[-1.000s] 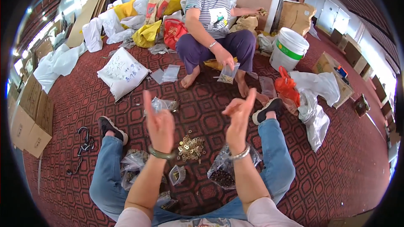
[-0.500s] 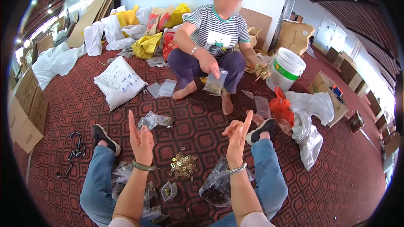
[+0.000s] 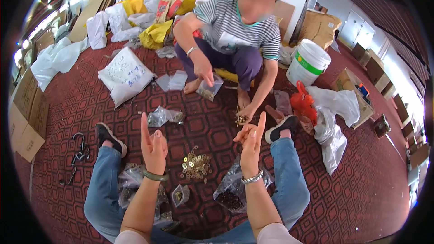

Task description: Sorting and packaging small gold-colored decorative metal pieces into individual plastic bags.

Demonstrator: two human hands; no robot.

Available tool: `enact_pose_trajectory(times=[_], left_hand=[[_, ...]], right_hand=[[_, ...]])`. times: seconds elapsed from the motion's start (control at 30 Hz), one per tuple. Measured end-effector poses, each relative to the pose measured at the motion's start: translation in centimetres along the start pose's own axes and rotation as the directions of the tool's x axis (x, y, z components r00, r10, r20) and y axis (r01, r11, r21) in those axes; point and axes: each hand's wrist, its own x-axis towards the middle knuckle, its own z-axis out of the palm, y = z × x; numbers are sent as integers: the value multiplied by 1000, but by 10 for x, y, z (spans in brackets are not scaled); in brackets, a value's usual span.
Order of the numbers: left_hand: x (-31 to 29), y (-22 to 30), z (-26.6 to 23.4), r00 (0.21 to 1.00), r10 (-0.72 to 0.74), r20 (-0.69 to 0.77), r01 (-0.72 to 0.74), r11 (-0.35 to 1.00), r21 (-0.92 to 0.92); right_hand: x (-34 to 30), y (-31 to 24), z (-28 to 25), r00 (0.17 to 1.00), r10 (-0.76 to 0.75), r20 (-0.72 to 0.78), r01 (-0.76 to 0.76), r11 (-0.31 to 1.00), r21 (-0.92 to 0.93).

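Observation:
My left hand (image 3: 154,151) is raised over the patterned carpet, index finger and thumb stretched out, the other fingers curled, holding nothing. Facing it, my right hand (image 3: 250,149) also points its index finger upward and is empty. On the floor between my forearms lies a loose pile of brass-coloured washers (image 3: 196,163), touched by neither hand. A small clear bag (image 3: 180,195) with metal pieces sits below the pile. Beside my right wrist is a clear bag of dark small parts (image 3: 230,197). Beyond my left hand lies another clear plastic bag (image 3: 163,116).
Opposite, a person (image 3: 235,31) squats with a clear bag (image 3: 210,87) in one hand and brass-coloured pieces (image 3: 242,117) under the other. A white sack (image 3: 125,77), white bucket (image 3: 308,62), red bag (image 3: 303,104) and cardboard boxes (image 3: 29,113) stand around.
The other person has leaned forward and lowered the hand with brass-coloured pieces to the carpet near my right hand. Their clear bag has shifted left. My hands keep their pose.

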Motion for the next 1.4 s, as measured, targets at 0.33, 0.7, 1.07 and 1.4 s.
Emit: enact_pose_trajectory(times=[0.33, 0.7, 1.07, 1.4], left_hand=[[-97, -29, 21, 908, -245, 341, 224, 969, 99], [-103, -126, 3, 895, -338, 290, 247, 918, 309], [-100, -133, -7, 907, -264, 329, 107, 899, 425], [-102, -125, -4, 891, -323, 318, 183, 898, 400]], right_hand=[[-114, 8, 15, 935, 127, 332, -105, 991, -85], [-133, 96, 10, 901, 401, 165, -400, 916, -39], [-134, 104, 11, 899, 398, 181, -388, 917, -90], [-132, 89, 11, 870, 447, 209, -448, 893, -45]])
